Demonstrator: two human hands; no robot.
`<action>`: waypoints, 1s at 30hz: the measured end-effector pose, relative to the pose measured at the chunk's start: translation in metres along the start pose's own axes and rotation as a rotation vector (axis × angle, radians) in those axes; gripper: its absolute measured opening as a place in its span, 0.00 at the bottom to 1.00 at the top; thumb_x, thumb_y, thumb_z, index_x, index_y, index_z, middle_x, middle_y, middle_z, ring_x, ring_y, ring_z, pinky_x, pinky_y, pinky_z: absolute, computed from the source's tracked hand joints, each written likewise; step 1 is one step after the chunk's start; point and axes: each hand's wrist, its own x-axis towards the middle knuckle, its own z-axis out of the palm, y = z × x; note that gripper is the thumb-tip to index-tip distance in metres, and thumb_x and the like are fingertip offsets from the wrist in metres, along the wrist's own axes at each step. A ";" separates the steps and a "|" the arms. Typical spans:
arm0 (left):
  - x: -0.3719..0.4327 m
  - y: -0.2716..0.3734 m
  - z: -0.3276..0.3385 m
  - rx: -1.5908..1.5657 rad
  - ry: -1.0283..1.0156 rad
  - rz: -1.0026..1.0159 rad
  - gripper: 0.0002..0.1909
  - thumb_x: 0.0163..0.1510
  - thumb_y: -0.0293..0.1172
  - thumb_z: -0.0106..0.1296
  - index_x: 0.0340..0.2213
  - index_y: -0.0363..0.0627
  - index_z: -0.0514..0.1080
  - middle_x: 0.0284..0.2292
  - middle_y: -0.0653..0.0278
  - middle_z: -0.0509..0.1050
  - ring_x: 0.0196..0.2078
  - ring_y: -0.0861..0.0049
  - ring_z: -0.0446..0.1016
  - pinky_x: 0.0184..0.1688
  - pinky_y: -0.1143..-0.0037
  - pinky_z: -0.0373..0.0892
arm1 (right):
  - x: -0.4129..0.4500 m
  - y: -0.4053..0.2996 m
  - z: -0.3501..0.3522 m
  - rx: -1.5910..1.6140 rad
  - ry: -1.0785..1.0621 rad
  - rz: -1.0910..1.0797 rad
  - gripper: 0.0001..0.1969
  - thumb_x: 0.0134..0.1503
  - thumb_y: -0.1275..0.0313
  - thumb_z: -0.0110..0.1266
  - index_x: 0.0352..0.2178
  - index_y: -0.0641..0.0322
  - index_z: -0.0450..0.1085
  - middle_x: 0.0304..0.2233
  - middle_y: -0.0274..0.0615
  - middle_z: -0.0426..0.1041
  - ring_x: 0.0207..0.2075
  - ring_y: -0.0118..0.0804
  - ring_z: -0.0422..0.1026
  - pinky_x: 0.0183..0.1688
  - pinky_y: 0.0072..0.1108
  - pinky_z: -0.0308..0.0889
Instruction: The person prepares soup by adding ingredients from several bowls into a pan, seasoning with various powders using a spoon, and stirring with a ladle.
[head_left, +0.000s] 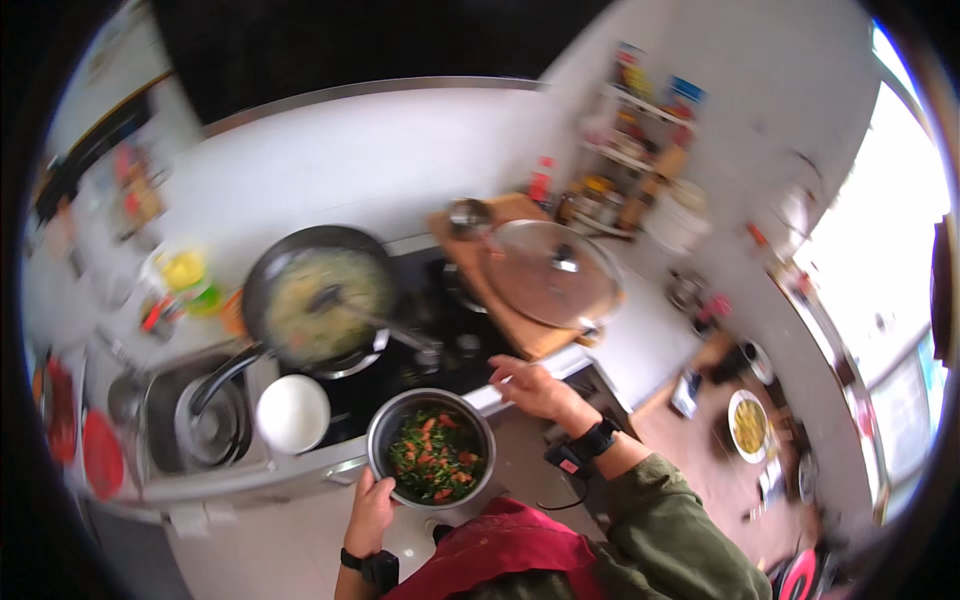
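Note:
My left hand (369, 510) grips the rim of a stainless steel bowl (431, 448) holding chopped greens and orange-red pieces. To the bowl's right, my right hand (536, 390) hovers with fingers apart and nothing in it, near the counter edge and a wooden board. A dark wok (322, 296) with pale greenish soup sits on the black cooktop, its handle pointing toward the sink. A ladle (397, 334) rests in the soup, its handle reaching out to the right. Beside the wok, at the front edge, stands a white bowl (293, 415).
A glass lid (551, 274) and a small metal bowl (470, 218) lie on the wooden board (544, 341). The sink (161, 420) is at left. A spice rack (630, 161) stands behind. At right, a plate of yellow food (748, 426) sits on a brown surface.

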 end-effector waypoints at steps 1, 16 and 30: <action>0.008 0.003 -0.006 0.023 -0.058 -0.035 0.20 0.45 0.19 0.35 0.44 0.39 0.60 0.38 0.59 0.68 0.36 0.71 0.70 0.33 0.71 0.72 | -0.014 -0.008 0.006 -0.045 -0.023 0.007 0.20 0.53 0.70 0.46 0.46 0.69 0.59 0.27 0.42 0.71 0.24 0.28 0.70 0.29 0.20 0.66; 0.069 -0.015 -0.045 -0.075 -0.501 -0.358 0.25 0.41 0.20 0.35 0.45 0.38 0.57 0.40 0.55 0.66 0.39 0.64 0.70 0.38 0.67 0.71 | -0.118 -0.024 0.136 0.195 0.454 0.417 0.21 0.56 0.60 0.41 0.43 0.68 0.61 0.27 0.49 0.72 0.26 0.34 0.72 0.32 0.24 0.66; 0.195 -0.097 0.043 0.073 -0.413 -0.315 0.24 0.41 0.20 0.38 0.44 0.44 0.55 0.44 0.55 0.62 0.43 0.57 0.66 0.37 0.54 0.69 | -0.105 0.078 0.060 0.332 0.708 0.430 0.20 0.54 0.67 0.44 0.44 0.73 0.59 0.30 0.49 0.72 0.28 0.33 0.72 0.33 0.21 0.67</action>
